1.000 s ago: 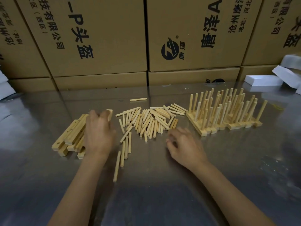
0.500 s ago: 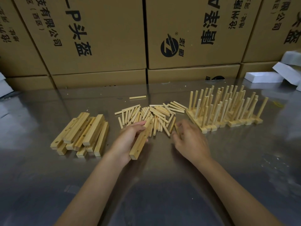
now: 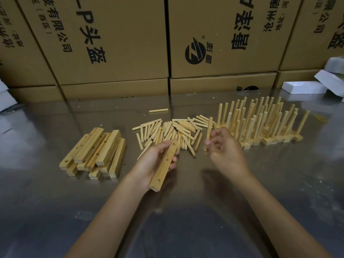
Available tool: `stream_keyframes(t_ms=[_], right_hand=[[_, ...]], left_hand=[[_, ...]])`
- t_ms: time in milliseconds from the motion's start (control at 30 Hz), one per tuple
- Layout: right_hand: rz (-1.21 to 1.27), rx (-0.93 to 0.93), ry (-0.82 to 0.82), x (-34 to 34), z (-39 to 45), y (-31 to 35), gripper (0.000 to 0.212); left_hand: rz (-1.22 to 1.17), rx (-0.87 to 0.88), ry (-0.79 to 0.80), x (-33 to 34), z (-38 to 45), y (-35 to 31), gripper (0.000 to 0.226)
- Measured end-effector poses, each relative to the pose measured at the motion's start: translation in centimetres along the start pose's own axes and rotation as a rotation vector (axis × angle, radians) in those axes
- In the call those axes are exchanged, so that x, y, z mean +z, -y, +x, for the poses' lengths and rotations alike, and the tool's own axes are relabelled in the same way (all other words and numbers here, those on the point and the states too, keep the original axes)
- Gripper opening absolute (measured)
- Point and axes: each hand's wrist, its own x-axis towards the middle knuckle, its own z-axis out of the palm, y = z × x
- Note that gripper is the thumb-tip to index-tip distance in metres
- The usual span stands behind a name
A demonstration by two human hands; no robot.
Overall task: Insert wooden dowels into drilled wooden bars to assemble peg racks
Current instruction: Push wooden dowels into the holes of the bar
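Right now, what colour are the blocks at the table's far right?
White, seen in the head view: rectangular foam-like blocks.

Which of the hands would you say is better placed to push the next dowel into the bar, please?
The right hand, probably: it already pinches a dowel upright, just beside the drilled bar. The left hand grips that bar, holes facing up, so it should steady it.

We are in a warehouse or small workshop doing piecework — printed cartons [image 3: 115, 40] stand stacked like a wall behind a steel table [image 3: 186, 220]. On it we see batches: a stack of bars [image 3: 95, 151], loose dowels [image 3: 171, 131], finished racks [image 3: 260, 123] — and foam blocks [image 3: 305, 87] at the right.
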Motion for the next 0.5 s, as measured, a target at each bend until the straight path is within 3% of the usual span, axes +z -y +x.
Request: stream_keyframes(t_ms=[67, 133, 367, 500], right_hand=[[0.389, 0.061, 0.108, 0.8, -0.7, 1.3, 0.028], [0.533, 0.032, 0.175, 1.3, -1.2, 1.9, 0.028], [0.388, -0.142, 0.117, 1.7, -1.6, 1.6, 0.01], [0.284, -0.189, 0.075, 1.7, -1.2, 1.1, 0.012]], left_hand=[[0.059, -0.005, 0.055, 0.2, 0.0, 0.3, 0.033], [0.096, -0.011, 0.094, 0.6, -0.1, 0.5, 0.03], [0.08, -0.021, 0.113, 1.3, -0.3, 0.6, 0.029], [0.096, 0.009, 0.089, 1.2, -0.4, 0.6, 0.034]])
